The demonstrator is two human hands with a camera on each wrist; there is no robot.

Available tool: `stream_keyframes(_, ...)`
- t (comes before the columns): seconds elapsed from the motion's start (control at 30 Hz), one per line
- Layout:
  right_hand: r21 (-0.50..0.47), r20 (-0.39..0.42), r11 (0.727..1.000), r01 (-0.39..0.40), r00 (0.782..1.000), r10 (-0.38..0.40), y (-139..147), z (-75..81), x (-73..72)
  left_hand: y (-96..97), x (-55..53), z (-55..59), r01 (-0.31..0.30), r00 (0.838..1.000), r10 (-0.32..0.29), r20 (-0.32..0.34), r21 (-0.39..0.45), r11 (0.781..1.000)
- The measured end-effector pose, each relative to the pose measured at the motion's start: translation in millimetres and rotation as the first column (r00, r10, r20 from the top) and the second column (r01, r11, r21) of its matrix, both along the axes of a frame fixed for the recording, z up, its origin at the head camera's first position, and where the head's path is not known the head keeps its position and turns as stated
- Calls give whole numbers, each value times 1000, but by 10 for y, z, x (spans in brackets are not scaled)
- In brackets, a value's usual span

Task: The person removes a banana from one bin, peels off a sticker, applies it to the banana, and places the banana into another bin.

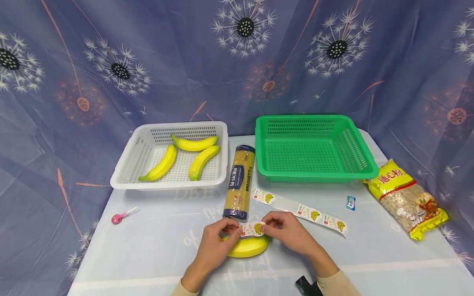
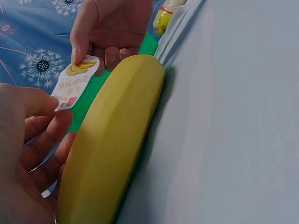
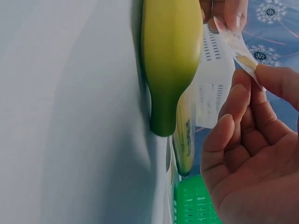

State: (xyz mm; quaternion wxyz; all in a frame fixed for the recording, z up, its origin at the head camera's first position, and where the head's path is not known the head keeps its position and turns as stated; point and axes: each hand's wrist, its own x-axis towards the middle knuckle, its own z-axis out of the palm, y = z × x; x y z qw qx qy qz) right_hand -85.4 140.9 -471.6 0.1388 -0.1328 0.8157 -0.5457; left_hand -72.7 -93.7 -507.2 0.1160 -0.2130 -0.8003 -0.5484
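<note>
purple-blue dandelion-print cloth (image 1: 177,45) is filling the top of the head view, hanging behind a pale, lettered desk (image 1: 144,250). at the lower centre, one yellow banana (image 1: 248,248) is lying crosswise on the desk, its greenish tip showing in the right wrist view. just above it, a banana-printed sticker (image 1: 249,229) is stretching between two hands; both wrist views are showing it apart from the peel. the left hand's (image 1: 217,238) grip is pinching the sticker's left end between thumb and forefinger, while the right hand's (image 1: 290,234) grip is pinching the opposite end in the same way. beige sleeves (image 1: 337,283) are entering from the bottom edge.

right of centre, a sticker strip (image 1: 286,206) is slanting down to the right, carrying three more labels. above the hands, a la sicilia spaghetti pack (image 1: 240,183) is lying nearly upright in the frame, between a white basket (image 1: 224,154) at centre left and a green basket (image 1: 314,176) at centre right. three bananas (image 1: 200,144) are resting inside the white one. a pink lollipop (image 1: 117,218) is lying at lower left; a small blue-green packet (image 1: 351,203) and a yellow-ended pasta bag (image 1: 409,201) are lying toward the right.
</note>
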Motion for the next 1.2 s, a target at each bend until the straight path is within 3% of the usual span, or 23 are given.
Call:
stream_keyframes(0.13,-16,-11,1000,7,1000,-7,-10,-100,-13,-48,-16,-23,-19,999,18,-31,-29,999)
stream_keyframes(0.3,-54,-8,998,26,1000,-27,-31,-96,-9,-114,-22,-4,-15,999,16,28,-28,1000)
stream_keyframes(0.4,-69,24,997,24,999,-23,-42,-89,-11,-202,-15,23,18,998,-12,61,-103,994)
stream_keyframes(0.47,-71,47,997,7,999,-4,-53,-87,-16,-282,-6,51,55,994,-36,103,-190,980)
stream_keyframes(0.57,-70,70,997,-14,997,19,-70,-82,-22,-407,2,88,119,982,-64,175,-323,939)
stream_keyframes(0.7,-63,90,998,-16,996,22,-72,-78,-26,-493,-14,96,194,969,-118,216,-376,906)
stream_keyframes(0.8,-78,103,997,-28,994,36,-67,-78,-26,-471,-43,82,207,970,-137,203,-379,902)
stream_keyframes(0.97,-63,91,998,2,996,4,-68,-102,-5,-369,-68,60,172,979,-116,165,-382,908)
stream_keyframes(1.2,-39,55,997,-63,996,65,-111,-107,73,-344,41,-2,124,989,-81,125,-388,913)
